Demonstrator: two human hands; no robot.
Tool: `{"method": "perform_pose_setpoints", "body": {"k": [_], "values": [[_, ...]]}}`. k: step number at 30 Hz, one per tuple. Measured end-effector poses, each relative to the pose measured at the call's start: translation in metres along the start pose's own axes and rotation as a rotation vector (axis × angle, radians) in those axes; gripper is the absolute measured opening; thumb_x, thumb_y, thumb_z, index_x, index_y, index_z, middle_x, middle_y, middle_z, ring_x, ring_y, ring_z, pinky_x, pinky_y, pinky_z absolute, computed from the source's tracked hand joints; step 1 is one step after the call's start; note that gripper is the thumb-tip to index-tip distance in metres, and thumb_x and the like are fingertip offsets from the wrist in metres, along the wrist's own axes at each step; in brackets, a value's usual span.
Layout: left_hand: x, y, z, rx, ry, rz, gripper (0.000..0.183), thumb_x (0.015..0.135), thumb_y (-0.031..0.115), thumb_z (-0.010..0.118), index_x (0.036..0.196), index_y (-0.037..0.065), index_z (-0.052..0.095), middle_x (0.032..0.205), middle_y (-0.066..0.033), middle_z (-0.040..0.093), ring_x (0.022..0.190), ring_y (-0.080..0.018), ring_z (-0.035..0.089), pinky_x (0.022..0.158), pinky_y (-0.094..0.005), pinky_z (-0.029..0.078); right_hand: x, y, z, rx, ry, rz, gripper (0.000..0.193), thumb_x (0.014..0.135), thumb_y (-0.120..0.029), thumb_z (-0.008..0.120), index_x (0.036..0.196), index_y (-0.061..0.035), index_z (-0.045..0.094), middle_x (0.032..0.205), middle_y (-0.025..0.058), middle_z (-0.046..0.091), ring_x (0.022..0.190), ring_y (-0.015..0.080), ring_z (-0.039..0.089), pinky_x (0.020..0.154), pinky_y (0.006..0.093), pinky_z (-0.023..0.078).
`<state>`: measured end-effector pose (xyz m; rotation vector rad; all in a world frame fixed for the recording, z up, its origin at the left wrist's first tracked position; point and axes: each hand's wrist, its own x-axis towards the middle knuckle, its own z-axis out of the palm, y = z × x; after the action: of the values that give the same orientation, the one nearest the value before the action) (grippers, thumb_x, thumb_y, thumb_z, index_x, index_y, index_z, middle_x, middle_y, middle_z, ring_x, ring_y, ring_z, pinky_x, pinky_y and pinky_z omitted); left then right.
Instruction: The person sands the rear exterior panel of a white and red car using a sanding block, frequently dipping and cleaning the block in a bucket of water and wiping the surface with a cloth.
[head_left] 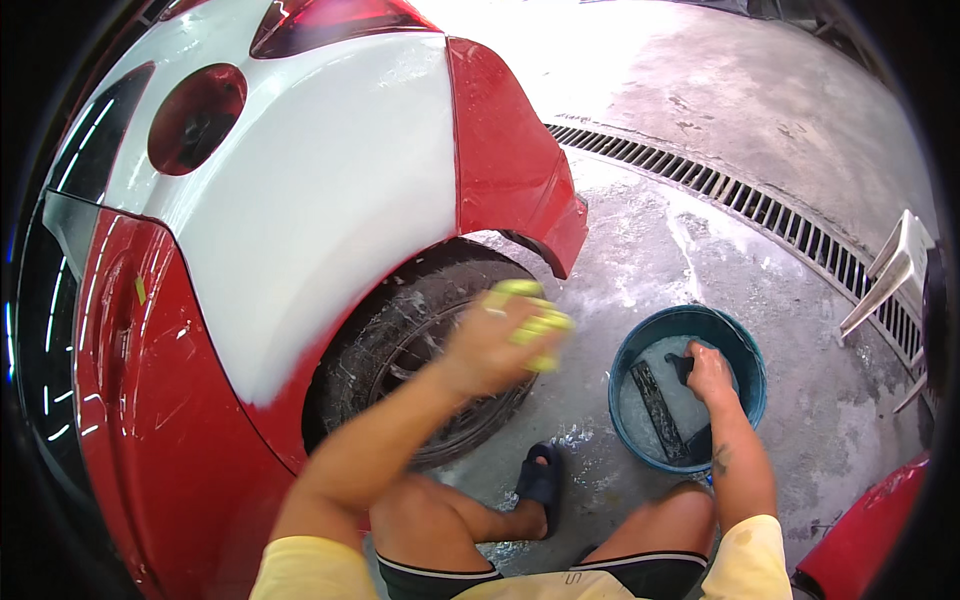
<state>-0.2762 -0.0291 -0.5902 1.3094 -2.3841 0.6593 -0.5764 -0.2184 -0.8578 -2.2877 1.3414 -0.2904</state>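
Observation:
My left hand (492,340), a little blurred, is closed around a yellow-green sponge or cloth (545,325) in front of the car's rear wheel (365,335). My right hand (708,372) reaches down into a dark teal bucket (750,335) of cloudy water. Its fingers grip a small dark piece (682,366) whose kind I cannot make out. Beside that hand, a long narrow black block (658,410) lies slanted in the water. Above the wheel, the red car's rear fender (330,170) has a large whitish-grey area.
A slotted floor drain (720,185) curves across the wet concrete floor (660,240). A white plastic stool (890,270) stands at the right, with a red painted part (870,530) at the lower right. My sandalled foot (540,480) rests between wheel and bucket.

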Motion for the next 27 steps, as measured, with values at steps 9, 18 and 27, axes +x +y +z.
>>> {"method": "perform_pose_setpoints", "body": {"k": [9, 18, 27], "values": [[0.058, 0.198, 0.229, -0.479, -1.282, -0.119, 0.041, 0.079, 0.016, 0.077, 0.119, 0.015, 0.076, 0.13, -0.0162, 0.069, 0.123, -0.0303, 0.066, 0.1, -0.0488, 0.052, 0.011, 0.037, 0.032, -0.192, -0.311, 0.077, 0.049, 0.075, -0.002, 0.07, 0.124, -0.0077, 0.066, 0.118, 0.0252, 0.072, 0.114, 0.0427, 0.069, 0.098, 0.0486, 0.055], [-0.008, 0.218, 0.348, -0.643, -1.39, -0.281, 0.045, 0.081, 0.016, 0.075, 0.125, 0.009, 0.074, 0.133, -0.016, 0.07, 0.121, -0.0318, 0.068, 0.097, -0.0463, 0.057, -0.006, 0.044, 0.056, 0.062, -0.458, 0.092, 0.052, 0.069, -0.004, 0.071, 0.121, -0.0031, 0.067, 0.112, 0.0229, 0.074, 0.11, 0.0395, 0.07, 0.096, 0.044, 0.056], [0.075, 0.142, 0.125, -0.806, -0.782, -0.789, 0.057, 0.072, 0.015, 0.08, 0.126, 0.012, 0.065, 0.119, -0.0196, 0.073, 0.113, -0.0386, 0.069, 0.092, -0.0506, 0.057, -0.095, -0.039, -0.089, 0.951, 0.421, 0.621, 0.022, 0.086, -0.009, 0.067, 0.107, -0.0101, 0.062, 0.092, 0.0006, 0.066, 0.077, 0.0165, 0.063, 0.065, 0.0324, 0.053]]}}
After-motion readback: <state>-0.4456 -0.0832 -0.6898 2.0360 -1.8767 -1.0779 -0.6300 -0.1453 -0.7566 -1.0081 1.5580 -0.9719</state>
